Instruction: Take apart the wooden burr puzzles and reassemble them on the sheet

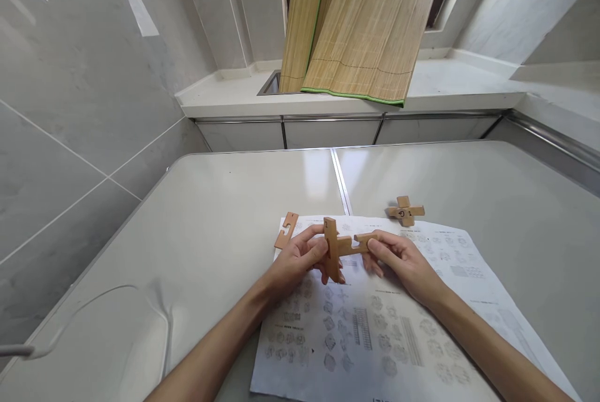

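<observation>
Between my hands, above a printed sheet, two notched wooden puzzle pieces meet in a cross shape. My left hand (307, 252) is closed on the upright wooden puzzle piece (330, 246), which bears a number near its top. My right hand (398, 258) pinches the free end of the level notched puzzle piece (356, 244), whose other end meets the upright one. How deeply they interlock I cannot tell. Beside my left hand a loose notched puzzle piece (287, 231) lies at the sheet's upper left corner.
The printed sheet (347, 339) with small diagrams covers the table's near middle. A wooden cross-shaped assembly (405, 211) sits at its far edge. A white cable (166, 333) lies at the left. Beyond the table (225, 202), a bamboo mat (370, 33) hangs over a counter (225, 99).
</observation>
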Tool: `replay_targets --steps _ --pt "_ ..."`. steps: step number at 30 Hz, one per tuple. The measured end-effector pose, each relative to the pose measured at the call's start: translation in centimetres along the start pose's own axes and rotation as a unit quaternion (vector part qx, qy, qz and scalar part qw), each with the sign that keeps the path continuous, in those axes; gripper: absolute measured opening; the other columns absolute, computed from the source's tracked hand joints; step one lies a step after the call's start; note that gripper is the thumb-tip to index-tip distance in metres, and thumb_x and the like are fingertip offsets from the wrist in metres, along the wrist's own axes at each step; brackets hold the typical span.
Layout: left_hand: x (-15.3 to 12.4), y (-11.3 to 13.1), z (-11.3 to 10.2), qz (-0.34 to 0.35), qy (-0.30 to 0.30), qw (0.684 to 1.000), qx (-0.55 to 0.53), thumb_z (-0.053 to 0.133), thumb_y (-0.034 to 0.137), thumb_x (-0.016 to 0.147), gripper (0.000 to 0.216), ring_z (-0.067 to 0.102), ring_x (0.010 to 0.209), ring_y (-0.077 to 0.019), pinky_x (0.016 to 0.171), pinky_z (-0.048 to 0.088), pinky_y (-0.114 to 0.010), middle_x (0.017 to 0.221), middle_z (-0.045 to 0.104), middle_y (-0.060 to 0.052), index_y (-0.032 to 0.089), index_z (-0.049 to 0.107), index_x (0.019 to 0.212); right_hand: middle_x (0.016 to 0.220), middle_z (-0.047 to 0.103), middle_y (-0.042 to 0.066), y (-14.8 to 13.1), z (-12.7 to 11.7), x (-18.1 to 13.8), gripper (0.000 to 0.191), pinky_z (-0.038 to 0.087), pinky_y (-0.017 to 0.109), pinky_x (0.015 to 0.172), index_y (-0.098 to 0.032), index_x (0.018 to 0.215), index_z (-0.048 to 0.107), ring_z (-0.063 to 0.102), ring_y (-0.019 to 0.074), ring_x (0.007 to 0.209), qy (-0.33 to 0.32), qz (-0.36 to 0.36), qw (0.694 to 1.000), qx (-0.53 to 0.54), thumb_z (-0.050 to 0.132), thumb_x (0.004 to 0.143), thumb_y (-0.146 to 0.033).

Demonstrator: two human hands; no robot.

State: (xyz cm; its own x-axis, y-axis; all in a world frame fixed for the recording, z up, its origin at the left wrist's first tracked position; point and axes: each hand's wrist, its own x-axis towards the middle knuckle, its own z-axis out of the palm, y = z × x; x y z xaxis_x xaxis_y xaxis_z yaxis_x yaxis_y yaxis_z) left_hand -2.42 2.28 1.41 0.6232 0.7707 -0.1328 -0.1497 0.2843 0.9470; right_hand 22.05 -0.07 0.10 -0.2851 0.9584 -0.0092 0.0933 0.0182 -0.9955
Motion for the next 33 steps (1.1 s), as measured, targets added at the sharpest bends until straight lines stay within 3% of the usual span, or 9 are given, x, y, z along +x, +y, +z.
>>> replay_targets --steps 9,22,28,33 --pt "-0.03 0.07 0.10 0.011 -0.016 1.000 -0.008 0.063 0.051 0.100 0.046 0.077 0.077 -0.0230 0.062 0.050 -0.027 0.087 0.075 -0.008 0.020 0.055 0.134 0.062 0.056 -0.001 0.10 -0.05 0.00 0.043 0.037 0.033 0.067 -0.022 0.075 0.066 0.049 0.0166 0.061 0.008 0.004 1.000 0.016 0.055 0.104 -0.052" --pt "-0.14 0.26 0.17 0.004 -0.024 0.999 -0.039 0.057 0.046 0.104 0.039 0.074 0.075 -0.0204 0.065 0.052 -0.027 0.081 0.070 -0.004 0.022 0.051 0.133 0.060 0.057 0.000 -0.40 -0.11 0.10 0.051 0.041 0.032 0.064 -0.023 0.066 0.060 0.051 0.0174 0.060 -0.002 0.025 1.000 -0.009 0.056 0.100 -0.060" --pt "-0.15 0.50 0.48 0.003 -0.015 0.999 -0.037 0.056 0.043 0.105 0.033 0.070 0.071 -0.0170 0.077 0.056 -0.034 0.082 0.068 -0.002 0.020 0.052 0.129 0.061 0.057 0.000 -0.05 -0.52 0.20 0.048 0.040 0.033 0.064 -0.023 0.068 0.058 0.050 0.0171 0.060 0.001 0.041 0.999 0.000 0.058 0.100 -0.058" --pt "0.01 0.24 0.61 0.007 0.006 0.999 -0.053 0.057 0.041 0.104 0.030 0.070 0.070 -0.0170 0.070 0.056 -0.031 0.082 0.068 -0.002 0.020 0.053 0.125 0.062 0.057 -0.001 0.38 -0.69 0.19 0.047 0.039 0.034 0.067 -0.023 0.068 0.059 0.050 0.0171 0.061 0.003 0.035 0.999 0.007 0.057 0.102 -0.057"
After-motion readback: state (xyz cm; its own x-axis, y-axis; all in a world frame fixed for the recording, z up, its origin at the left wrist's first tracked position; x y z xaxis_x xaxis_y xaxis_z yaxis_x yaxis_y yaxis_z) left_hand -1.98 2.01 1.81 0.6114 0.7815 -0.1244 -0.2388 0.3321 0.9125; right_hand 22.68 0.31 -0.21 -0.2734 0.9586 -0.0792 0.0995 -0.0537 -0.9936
